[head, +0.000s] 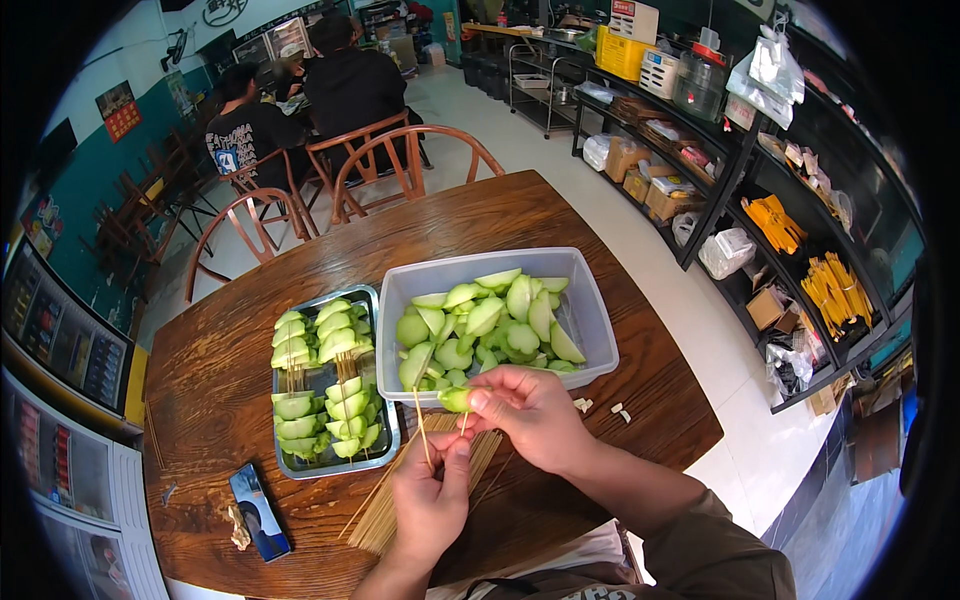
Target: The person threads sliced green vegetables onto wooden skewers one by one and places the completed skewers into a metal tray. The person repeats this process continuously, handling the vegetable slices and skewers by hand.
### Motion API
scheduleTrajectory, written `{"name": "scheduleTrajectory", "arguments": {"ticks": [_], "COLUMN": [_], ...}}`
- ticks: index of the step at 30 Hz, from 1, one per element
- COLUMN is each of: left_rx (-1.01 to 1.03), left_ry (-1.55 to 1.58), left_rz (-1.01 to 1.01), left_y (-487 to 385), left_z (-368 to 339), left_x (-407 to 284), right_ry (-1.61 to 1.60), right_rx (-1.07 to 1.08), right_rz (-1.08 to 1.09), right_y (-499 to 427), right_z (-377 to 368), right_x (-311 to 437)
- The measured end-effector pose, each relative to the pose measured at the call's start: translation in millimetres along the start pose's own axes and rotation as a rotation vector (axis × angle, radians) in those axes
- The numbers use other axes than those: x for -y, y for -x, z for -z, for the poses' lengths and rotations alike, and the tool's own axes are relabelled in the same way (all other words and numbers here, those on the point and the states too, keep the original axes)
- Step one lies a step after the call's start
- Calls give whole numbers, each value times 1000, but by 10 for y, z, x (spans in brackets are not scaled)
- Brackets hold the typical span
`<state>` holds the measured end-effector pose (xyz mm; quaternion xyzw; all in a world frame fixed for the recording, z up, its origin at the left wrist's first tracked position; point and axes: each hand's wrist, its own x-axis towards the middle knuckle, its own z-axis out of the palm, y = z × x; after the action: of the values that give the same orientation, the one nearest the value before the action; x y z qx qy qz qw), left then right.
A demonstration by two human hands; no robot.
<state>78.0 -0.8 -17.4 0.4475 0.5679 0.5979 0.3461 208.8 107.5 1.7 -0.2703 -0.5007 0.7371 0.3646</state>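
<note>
My left hand [435, 491] holds thin bamboo skewers [422, 429], pointing up toward the bin. Between the fingers and thumb of my right hand [531, 415] is a green vegetable slice [454, 399], at the tip of one skewer. Just beyond both hands, a translucent plastic bin [600, 330] holds many pale green slices [484, 316]. To its left, a metal tray [388, 442] carries rows of skewered slices [347, 409], their sticks meeting in the middle. A bundle of bare bamboo skewers [382, 517] lies on the table under and beside my left hand.
A phone [259, 513] and a crumpled brown scrap [239, 528] lie on the wooden table [202, 390] at the left. Small white pieces [621, 412] are right of the bin. Wooden chairs [412, 161] and seated people are beyond; shelving [720, 217] stands right.
</note>
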Motion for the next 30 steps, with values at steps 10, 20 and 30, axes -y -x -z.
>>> {"name": "scheduleTrajectory", "arguments": {"ticks": [10, 20, 30], "left_rx": [-25, 359, -20], "left_ry": [61, 461, 504], "left_rz": [-5, 356, 299], "left_y": [29, -12, -272], "left_z": [4, 73, 405], "left_x": [-15, -150, -179], "right_ry": [105, 101, 197], "right_rx": [101, -50, 273], "right_rz": [-6, 185, -31], "right_y": [41, 46, 104], "right_z": [-17, 34, -5], "right_x": [-95, 221, -5]}}
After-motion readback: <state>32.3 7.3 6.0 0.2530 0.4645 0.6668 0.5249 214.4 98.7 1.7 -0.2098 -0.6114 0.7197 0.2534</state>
